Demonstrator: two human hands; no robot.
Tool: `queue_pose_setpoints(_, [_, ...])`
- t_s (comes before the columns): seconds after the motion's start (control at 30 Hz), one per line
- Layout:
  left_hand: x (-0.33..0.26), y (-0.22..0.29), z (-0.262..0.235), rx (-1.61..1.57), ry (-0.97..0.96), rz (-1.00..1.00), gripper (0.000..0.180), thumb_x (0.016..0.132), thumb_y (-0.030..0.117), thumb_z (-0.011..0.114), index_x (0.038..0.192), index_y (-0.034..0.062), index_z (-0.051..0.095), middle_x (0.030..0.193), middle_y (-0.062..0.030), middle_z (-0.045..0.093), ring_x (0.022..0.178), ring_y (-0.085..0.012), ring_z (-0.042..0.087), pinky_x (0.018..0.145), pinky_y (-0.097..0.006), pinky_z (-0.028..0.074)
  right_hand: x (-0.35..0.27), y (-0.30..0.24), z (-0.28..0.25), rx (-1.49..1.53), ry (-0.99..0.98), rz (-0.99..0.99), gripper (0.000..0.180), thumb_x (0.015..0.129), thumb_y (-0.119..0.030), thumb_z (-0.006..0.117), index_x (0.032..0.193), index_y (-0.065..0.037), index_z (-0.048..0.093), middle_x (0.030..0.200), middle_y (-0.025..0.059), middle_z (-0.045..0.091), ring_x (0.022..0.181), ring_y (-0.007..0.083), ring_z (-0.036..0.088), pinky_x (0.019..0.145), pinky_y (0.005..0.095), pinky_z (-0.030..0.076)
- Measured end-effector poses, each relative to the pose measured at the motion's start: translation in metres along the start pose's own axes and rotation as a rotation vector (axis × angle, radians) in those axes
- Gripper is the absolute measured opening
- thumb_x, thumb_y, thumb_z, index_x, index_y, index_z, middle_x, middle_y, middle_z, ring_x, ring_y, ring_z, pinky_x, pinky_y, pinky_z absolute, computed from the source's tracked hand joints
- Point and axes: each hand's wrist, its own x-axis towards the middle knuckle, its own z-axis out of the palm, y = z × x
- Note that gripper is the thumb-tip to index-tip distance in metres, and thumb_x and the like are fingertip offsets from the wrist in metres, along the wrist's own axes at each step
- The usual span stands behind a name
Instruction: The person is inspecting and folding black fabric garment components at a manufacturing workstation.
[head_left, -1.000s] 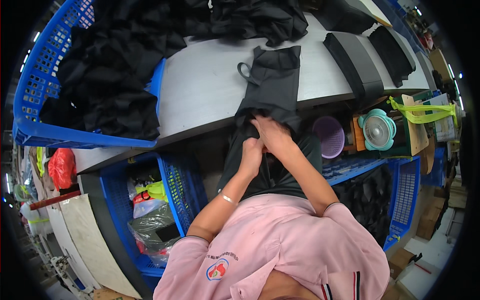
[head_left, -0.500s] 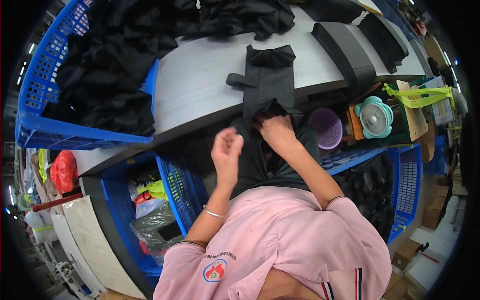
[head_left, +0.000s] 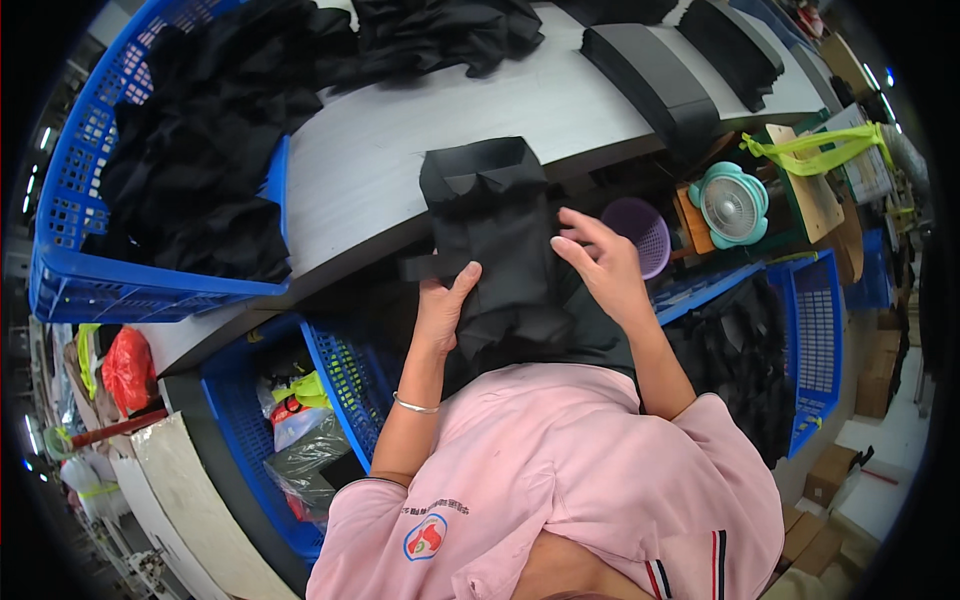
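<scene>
A black fabric bag (head_left: pixel 505 245) with a boxy, open-looking far end lies over my lap and leans toward the table edge. A short black strap (head_left: pixel 428 267) sticks out from its left side. My left hand (head_left: pixel 447 308) grips the bag's left edge just below that strap, thumb on top and the other fingers hidden beneath. To the right of the bag, my right hand (head_left: pixel 608 268) is raised with its fingers apart and nothing in them. Its fingertips are close to the bag's right edge.
The grey table (head_left: pixel 360 160) bears heaped black fabric and stacks of black folded pieces (head_left: pixel 655 85). A blue crate (head_left: pixel 160 275) full of black fabric stands left. Below are a blue crate (head_left: pixel 345 375) of bagged items, a purple basket (head_left: pixel 640 235), a teal fan (head_left: pixel 732 203) and another blue crate (head_left: pixel 815 340).
The bag has come nearer my body and been turned, its boxy end now facing up. My left hand has taken hold of its left edge; my right hand has left it and moved right.
</scene>
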Motion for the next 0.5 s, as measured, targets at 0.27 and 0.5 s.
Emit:
queue_pose_setpoints(0.27, [-0.010, -0.017, 0.011, -0.416, -0.145, -0.263, 0.060, 0.093, 0.031, 0.073, 0.141, 0.0048, 0.048, 0.135, -0.0077, 0.058, 0.123, -0.0200, 0.057, 0.103, -0.035, 0.048, -0.022, 0.015, -0.008, 0.947, -0.356, 0.665, 0.010, 0.092, -0.012, 0.070, 0.093, -0.002, 0.067, 0.089, 0.0024, 0.070, 0.081, 0.0096, 0.066, 0.076, 0.0272, 0.054])
queue_pose_setpoints(0.5, [-0.016, -0.020, 0.028, -0.186, -0.045, -0.006, 0.042, 0.093, 0.017, 0.073, 0.130, 0.0024, 0.058, 0.124, -0.0061, 0.063, 0.115, -0.0188, 0.060, 0.100, -0.035, 0.048, -0.042, 0.037, -0.015, 0.227, -0.115, 0.141, 0.028, 0.092, -0.020, 0.069, 0.107, 0.002, 0.060, 0.088, 0.0141, 0.070, 0.085, 0.0226, 0.069, 0.079, 0.0335, 0.052])
